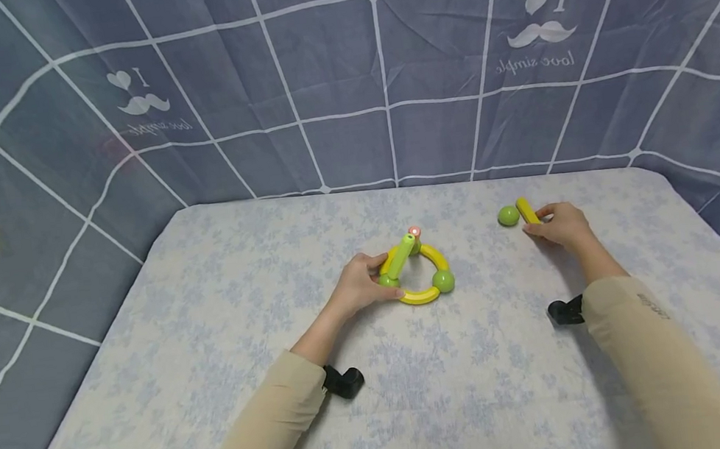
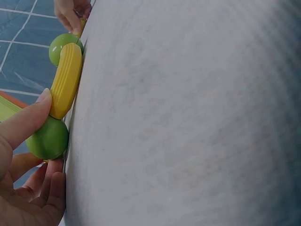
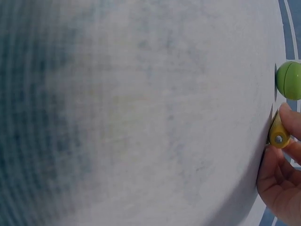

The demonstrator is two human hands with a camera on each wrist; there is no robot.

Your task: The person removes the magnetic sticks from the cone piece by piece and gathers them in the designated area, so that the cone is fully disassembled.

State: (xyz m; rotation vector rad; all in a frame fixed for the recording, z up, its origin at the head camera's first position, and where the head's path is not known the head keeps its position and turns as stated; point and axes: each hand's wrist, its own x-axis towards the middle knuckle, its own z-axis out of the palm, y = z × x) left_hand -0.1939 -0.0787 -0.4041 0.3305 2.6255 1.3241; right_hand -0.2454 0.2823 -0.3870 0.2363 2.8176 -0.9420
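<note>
A ring of curved yellow rods point(image 1: 420, 297) and green balls point(image 1: 443, 281) lies on the table. A light green rod point(image 1: 402, 255) rises at a slant from its left ball, and a pinkish-red rod end point(image 1: 415, 231) shows at the back. My left hand point(image 1: 359, 284) grips the ring's left side; the left wrist view shows thumb and fingers about a green ball point(image 2: 49, 139) joined to a curved yellow rod point(image 2: 68, 82). Farther right, my right hand point(image 1: 562, 224) pinches a separate yellow rod point(image 1: 526, 210); its metal-tipped end point(image 3: 279, 139) faces the right wrist camera.
A loose green ball point(image 1: 509, 216) sits just left of the separate yellow rod, near the table's back edge. The table point(image 1: 459, 391) has a pale blue-patterned cover. A grey-blue curtain point(image 1: 342, 71) with white lines hangs behind it and at the sides.
</note>
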